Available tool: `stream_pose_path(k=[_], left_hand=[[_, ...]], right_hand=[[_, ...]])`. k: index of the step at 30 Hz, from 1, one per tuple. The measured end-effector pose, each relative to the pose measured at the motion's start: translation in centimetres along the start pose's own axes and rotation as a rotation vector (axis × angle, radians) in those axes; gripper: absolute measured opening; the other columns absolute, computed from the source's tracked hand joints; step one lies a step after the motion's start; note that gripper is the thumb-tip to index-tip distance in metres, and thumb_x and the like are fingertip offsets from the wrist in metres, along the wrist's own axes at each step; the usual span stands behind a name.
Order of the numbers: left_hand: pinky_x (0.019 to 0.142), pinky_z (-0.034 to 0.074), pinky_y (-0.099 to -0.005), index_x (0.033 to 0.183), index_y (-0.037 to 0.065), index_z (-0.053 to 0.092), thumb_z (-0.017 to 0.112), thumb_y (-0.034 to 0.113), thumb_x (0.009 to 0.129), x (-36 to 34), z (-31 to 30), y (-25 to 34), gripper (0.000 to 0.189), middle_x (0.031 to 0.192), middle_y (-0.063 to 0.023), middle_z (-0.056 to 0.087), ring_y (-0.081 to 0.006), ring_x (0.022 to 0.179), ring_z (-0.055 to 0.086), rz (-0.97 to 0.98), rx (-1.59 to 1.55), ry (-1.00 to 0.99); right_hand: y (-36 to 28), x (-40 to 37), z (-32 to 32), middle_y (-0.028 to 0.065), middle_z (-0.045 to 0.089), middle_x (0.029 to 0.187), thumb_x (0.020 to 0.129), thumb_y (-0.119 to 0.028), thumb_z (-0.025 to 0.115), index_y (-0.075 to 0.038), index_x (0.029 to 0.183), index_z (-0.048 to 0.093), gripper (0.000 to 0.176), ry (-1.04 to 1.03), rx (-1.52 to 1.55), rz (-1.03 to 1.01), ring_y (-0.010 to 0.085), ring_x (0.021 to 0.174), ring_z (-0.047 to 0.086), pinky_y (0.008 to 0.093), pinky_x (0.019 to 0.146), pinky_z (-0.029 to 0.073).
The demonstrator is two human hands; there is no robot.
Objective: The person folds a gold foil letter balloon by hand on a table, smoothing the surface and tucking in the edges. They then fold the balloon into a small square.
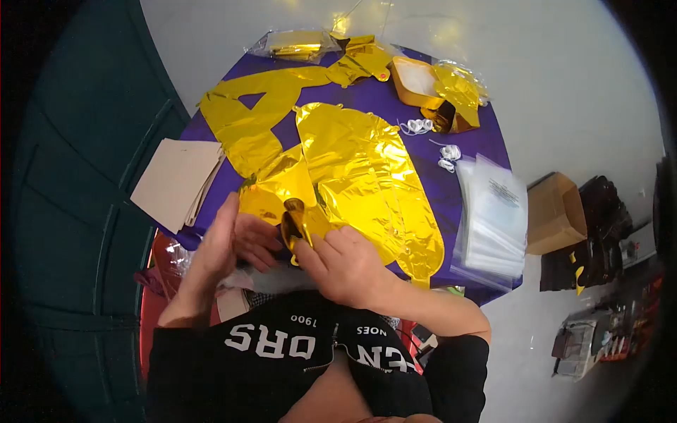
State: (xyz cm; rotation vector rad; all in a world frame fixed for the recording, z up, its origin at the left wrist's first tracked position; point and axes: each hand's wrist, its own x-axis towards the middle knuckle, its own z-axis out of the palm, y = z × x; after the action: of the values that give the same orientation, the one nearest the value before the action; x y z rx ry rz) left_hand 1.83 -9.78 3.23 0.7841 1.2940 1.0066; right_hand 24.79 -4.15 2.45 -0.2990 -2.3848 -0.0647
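Observation:
A large flat sheet of shiny gold foil [360,169] lies over the middle of the purple-covered table. My right hand [342,264] is closed on a curled, folded part of gold foil [295,222] at the table's near edge. Beside that fold, on its left, my left hand [243,236] is held with its fingers apart and nothing in its grasp. Another gold foil shape [243,144], with a triangular opening, spreads across the table's left half and meets the large sheet.
Beige sheets [173,183] are stacked at the left edge, clear plastic bags [493,211] at the right. White string bundles [449,155], a yellow box [416,81] and packaged gold foil [293,46] lie farther back. A cardboard box [557,213] stands right of the table.

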Motion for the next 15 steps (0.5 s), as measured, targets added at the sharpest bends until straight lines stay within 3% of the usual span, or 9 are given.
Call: stream_pose_path(k=[5, 6, 9, 10, 15], left_hand=[[0.073, 0.058, -0.0414, 0.118, -0.009, 0.058, 0.015, 0.071, 0.091, -0.9, 2.2, -2.5, 0.094, 0.099, -0.0182, 0.069, -0.0301, 0.083, 0.07, -0.13, -0.452, -0.135], [0.074, 0.058, -0.0422, 0.119, -0.007, 0.057, 0.029, 0.059, 0.095, -0.8, 1.4, -3.0, 0.076, 0.104, -0.0177, 0.068, -0.029, 0.087, 0.07, -0.088, -0.483, -0.173], [0.075, 0.059, -0.042, 0.118, -0.006, 0.056, 0.046, 0.039, 0.097, 0.2, -0.1, -5.1, 0.051, 0.102, -0.0164, 0.068, -0.0275, 0.085, 0.07, -0.067, -0.419, -0.171], [0.076, 0.06, -0.0414, 0.117, -0.006, 0.055, 0.054, 0.021, 0.093, 0.3, -0.7, -5.1, 0.036, 0.102, -0.0158, 0.068, -0.0262, 0.084, 0.071, -0.086, -0.463, -0.238], [0.074, 0.06, -0.0406, 0.121, -0.005, 0.053, 0.055, 0.024, 0.094, 1.0, -0.7, -5.8, 0.04, 0.103, -0.0168, 0.067, -0.026, 0.083, 0.071, -0.134, -0.232, -0.146]], right_hand=[[-1.6, 0.0, 2.5, 0.0044, 0.055, 0.071, 0.075, -0.017, 0.06, -0.003, 0.095, 0.062, 0.025, -0.167, -0.085, -0.077, 0.0187, 0.065, 0.054, 0.0312, 0.058, 0.04], [-1.9, 0.0, 2.9, 0.0045, 0.056, 0.07, 0.077, -0.019, 0.059, -0.003, 0.094, 0.062, 0.024, -0.2, -0.115, -0.099, 0.019, 0.065, 0.055, 0.0316, 0.059, 0.04], [-2.4, -0.2, 4.3, 0.0046, 0.056, 0.068, 0.08, -0.022, 0.056, -0.004, 0.092, 0.062, 0.022, -0.254, -0.172, -0.142, 0.0193, 0.064, 0.055, 0.0315, 0.059, 0.039], [-2.5, -0.3, 4.6, 0.0047, 0.056, 0.067, 0.081, -0.022, 0.055, -0.004, 0.093, 0.061, 0.022, -0.265, -0.187, -0.15, 0.0193, 0.064, 0.055, 0.0313, 0.06, 0.039], [-2.5, 0.1, 4.2, 0.0063, 0.058, 0.082, 0.081, -0.02, 0.056, -0.004, 0.106, 0.06, 0.03, -0.42, -0.087, -0.109, 0.0192, 0.072, 0.057, 0.0293, 0.066, 0.044]])
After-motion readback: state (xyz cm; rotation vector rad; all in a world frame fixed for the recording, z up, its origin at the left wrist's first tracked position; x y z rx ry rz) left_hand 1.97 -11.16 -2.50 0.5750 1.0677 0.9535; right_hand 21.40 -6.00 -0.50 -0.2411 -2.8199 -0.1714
